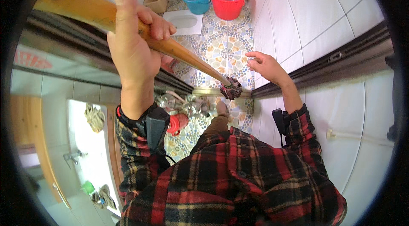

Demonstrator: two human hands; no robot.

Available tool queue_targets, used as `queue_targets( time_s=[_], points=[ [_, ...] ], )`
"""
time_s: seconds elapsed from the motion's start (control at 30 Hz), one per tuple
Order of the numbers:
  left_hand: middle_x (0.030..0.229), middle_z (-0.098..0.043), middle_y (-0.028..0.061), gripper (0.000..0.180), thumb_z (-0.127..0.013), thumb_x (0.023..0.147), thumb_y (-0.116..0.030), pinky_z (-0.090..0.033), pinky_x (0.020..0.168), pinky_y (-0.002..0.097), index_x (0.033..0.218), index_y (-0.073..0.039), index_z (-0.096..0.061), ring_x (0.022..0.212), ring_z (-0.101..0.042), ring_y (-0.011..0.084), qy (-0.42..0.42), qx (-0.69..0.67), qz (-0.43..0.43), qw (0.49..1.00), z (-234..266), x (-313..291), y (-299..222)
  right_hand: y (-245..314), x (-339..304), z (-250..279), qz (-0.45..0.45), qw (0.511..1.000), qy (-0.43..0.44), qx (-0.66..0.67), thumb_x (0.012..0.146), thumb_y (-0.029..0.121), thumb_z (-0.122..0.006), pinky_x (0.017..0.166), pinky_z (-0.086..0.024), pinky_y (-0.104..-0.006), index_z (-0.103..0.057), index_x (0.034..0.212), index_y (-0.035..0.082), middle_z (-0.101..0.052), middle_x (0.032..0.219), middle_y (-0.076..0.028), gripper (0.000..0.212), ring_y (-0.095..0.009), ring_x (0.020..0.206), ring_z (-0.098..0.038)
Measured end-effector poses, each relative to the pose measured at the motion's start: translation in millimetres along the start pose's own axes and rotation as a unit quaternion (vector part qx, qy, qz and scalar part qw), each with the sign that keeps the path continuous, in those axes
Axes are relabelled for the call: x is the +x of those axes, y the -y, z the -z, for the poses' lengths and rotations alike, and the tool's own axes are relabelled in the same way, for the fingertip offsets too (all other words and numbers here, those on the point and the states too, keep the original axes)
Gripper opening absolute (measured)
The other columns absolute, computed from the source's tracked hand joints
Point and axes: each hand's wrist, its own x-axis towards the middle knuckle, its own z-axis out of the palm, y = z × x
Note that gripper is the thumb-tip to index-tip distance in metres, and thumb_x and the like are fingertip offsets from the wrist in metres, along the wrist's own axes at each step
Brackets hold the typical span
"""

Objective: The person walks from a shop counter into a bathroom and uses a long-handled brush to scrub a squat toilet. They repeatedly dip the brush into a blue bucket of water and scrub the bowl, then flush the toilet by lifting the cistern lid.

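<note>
My left hand (136,38) is closed around the long wooden handle (189,58) of a mop, its thumb pointing up along the far side. The handle slants from the upper left down toward the middle of the view. At its lower end the dark, bunched mop head (231,90) is over the doorway threshold, just ahead of my foot; I cannot tell whether it touches the floor. To the right of the mop, my right hand (269,67) hangs free near the tiled wall, fingers loosely bent and apart, holding nothing.
Past the threshold are a red bucket (228,10), a blue bucket (196,4), a white squat toilet (187,28) and a tan basket (156,2). Dark door frames (336,61) flank me. At left a white sink (81,115) has a tap; a small red bucket (180,123) stands below.
</note>
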Motion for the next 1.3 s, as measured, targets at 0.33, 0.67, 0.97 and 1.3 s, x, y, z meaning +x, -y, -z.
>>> queue_targets(
  time_s=[0.33, 0.67, 0.97, 1.3],
  points=[
    [0.053, -0.041, 0.0031, 0.043, -0.059, 0.087, -0.041, -0.043, 0.059, 0.0352, 0.065, -0.008, -0.044, 0.050, -0.043, 0.0155, -0.065, 0.045, -0.047, 0.996, -10, 158, 70, 5, 133, 56, -0.039, 0.999, -0.023, -0.007, 0.088, 0.023, -0.056, 0.066, -0.047, -0.0259, -0.055, 0.119, 0.001, -0.062, 0.081, -0.007, 0.038, -0.013, 0.075, -0.059],
    [0.050, -0.043, 0.0033, 0.045, -0.060, 0.086, -0.042, -0.051, 0.062, 0.0360, 0.062, -0.007, -0.046, 0.048, -0.048, 0.0146, -0.216, 0.134, -0.135, 0.958, 65, 319, 93, 26, 321, 100, -0.045, 0.998, 0.041, 0.016, 0.089, 0.018, -0.053, 0.072, -0.049, -0.0259, -0.052, 0.122, 0.001, -0.063, 0.092, -0.009, 0.037, -0.012, 0.080, -0.060],
    [0.051, -0.047, 0.0021, 0.046, -0.059, 0.086, -0.047, -0.051, 0.070, 0.0394, 0.060, -0.011, -0.049, 0.052, -0.052, 0.0158, -0.246, 0.208, -0.213, 0.922, 158, 434, 88, 81, 466, 96, -0.003, 0.992, 0.126, 0.002, 0.092, 0.017, -0.051, 0.076, -0.049, -0.0267, -0.049, 0.124, 0.000, -0.061, 0.099, -0.008, 0.037, -0.013, 0.087, -0.060],
    [0.051, -0.047, 0.0033, 0.041, -0.065, 0.084, -0.038, -0.051, 0.061, 0.0363, 0.062, -0.007, -0.050, 0.050, -0.050, 0.0150, -0.259, 0.171, -0.163, 0.937, 211, 555, 218, 114, 627, 98, 0.032, 0.995, 0.100, -0.001, 0.090, 0.018, -0.052, 0.074, -0.048, -0.0253, -0.054, 0.118, -0.002, -0.063, 0.093, -0.008, 0.034, -0.011, 0.081, -0.060]
  ],
)
